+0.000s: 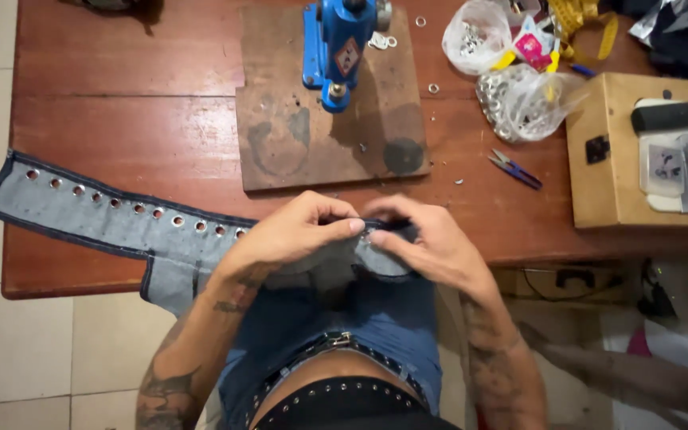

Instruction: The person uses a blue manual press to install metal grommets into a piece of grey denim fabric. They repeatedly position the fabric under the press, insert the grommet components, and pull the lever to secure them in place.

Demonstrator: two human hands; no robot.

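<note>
Head view: both hands (368, 235) pinch denim strip (121, 213).

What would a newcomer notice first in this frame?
Both hands, the left hand and right hand, pinch a denim strip at the near edge of the table; its row of metal eyelets trails off to the left. Behind them a blue press stands on a wooden board.

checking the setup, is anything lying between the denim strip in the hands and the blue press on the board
Nothing visible does. Both the left hand and right hand already pinch the denim strip at the table edge; the wooden board before the blue press lies bare.
</note>
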